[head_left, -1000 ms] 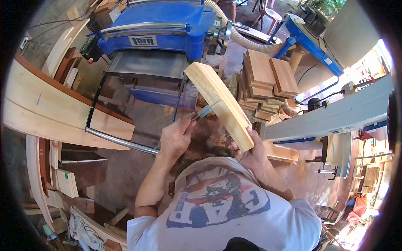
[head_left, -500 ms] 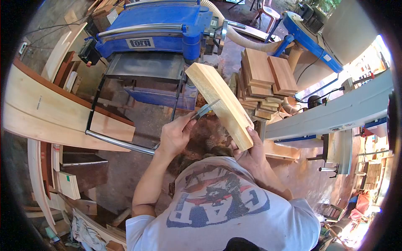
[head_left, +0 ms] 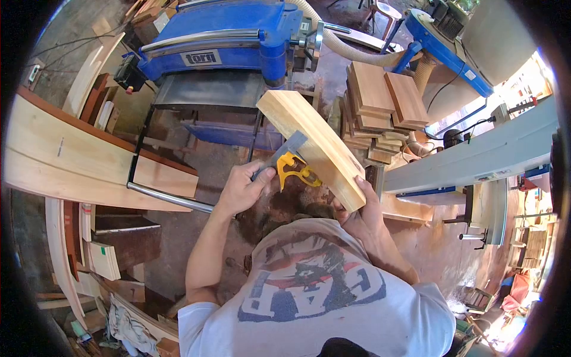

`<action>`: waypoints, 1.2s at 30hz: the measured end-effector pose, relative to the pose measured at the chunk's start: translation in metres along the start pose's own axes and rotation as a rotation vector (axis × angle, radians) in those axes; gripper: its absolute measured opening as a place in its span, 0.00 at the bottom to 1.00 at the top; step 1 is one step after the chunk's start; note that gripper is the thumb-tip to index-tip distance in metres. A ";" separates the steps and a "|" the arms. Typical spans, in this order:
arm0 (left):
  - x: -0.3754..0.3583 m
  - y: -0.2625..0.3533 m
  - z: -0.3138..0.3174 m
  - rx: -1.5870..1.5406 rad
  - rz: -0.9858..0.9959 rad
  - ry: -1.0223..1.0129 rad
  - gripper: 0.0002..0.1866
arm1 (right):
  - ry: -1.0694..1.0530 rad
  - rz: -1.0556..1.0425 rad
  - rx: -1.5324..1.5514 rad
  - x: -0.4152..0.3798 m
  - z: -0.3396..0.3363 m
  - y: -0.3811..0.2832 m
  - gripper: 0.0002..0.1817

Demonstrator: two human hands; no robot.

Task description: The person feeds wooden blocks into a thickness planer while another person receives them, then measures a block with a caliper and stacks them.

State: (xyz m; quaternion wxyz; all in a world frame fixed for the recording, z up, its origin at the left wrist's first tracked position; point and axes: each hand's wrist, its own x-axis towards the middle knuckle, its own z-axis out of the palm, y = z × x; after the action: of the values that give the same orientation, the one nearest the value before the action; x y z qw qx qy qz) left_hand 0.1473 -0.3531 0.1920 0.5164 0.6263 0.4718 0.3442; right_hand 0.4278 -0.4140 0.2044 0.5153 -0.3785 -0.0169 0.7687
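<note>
Within right hand (head_left: pixel 364 215), end of wooden block (head_left: pixel 315 140), square (head_left: pixel 289 147) in left hand (head_left: pixel 242 188)

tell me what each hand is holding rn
Left hand: closed on the combination square.
Right hand: closed around the lower end of the wooden board.
</note>
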 end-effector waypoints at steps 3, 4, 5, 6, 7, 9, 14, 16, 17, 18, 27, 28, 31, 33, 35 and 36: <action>-0.001 0.016 -0.002 -0.015 -0.078 -0.025 0.16 | 0.011 0.034 0.022 0.000 0.001 -0.002 0.27; -0.001 0.020 -0.002 -0.011 -0.081 -0.026 0.16 | 0.010 0.050 0.033 0.001 0.000 -0.001 0.27; -0.002 0.021 -0.002 -0.006 -0.085 -0.028 0.16 | 0.001 0.055 0.032 0.001 -0.002 -0.001 0.27; -0.002 0.021 -0.002 -0.007 -0.091 -0.028 0.16 | -0.009 0.059 0.031 0.002 -0.004 -0.001 0.27; -0.002 0.020 -0.002 -0.009 -0.097 -0.031 0.16 | -0.017 0.064 0.032 0.003 -0.005 0.000 0.27; -0.003 0.018 -0.002 -0.013 -0.100 -0.037 0.16 | -0.028 0.068 0.014 0.002 -0.004 0.000 0.28; -0.001 0.010 -0.004 0.019 -0.050 -0.050 0.15 | -0.034 0.071 -0.034 -0.002 -0.006 0.004 0.29; -0.001 0.013 -0.005 -0.007 -0.106 -0.076 0.14 | -0.035 0.095 -0.024 -0.003 -0.008 0.005 0.30; -0.002 0.015 -0.005 -0.021 -0.137 -0.088 0.14 | -0.050 0.099 -0.025 -0.004 -0.010 0.005 0.30; -0.003 0.016 -0.007 -0.050 -0.156 -0.111 0.14 | -0.067 0.100 -0.026 -0.004 -0.012 0.005 0.30; 0.002 0.027 -0.009 -0.052 -0.203 -0.165 0.19 | -0.060 0.135 -0.041 0.000 -0.027 0.001 0.33; 0.004 0.027 -0.009 -0.061 -0.204 -0.173 0.19 | -0.077 0.135 -0.047 0.002 -0.028 0.000 0.33; 0.008 0.024 -0.008 -0.009 -0.191 -0.166 0.19 | -0.057 0.120 -0.065 0.004 -0.029 -0.003 0.33; 0.010 0.026 -0.006 0.016 -0.186 -0.126 0.18 | -0.038 0.080 -0.083 0.011 -0.027 -0.006 0.33; 0.001 0.028 -0.004 0.007 -0.206 -0.050 0.17 | -0.043 0.046 -0.081 0.024 -0.025 -0.010 0.33; -0.006 0.026 -0.004 -0.016 -0.209 0.030 0.16 | -0.037 0.003 -0.124 0.029 -0.021 -0.014 0.33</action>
State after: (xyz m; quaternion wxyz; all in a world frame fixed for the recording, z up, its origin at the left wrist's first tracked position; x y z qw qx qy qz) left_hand 0.1477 -0.3579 0.2184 0.5472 0.5645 0.5394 0.3016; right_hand 0.4459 -0.3918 0.1794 0.4891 -0.3954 -0.0736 0.7740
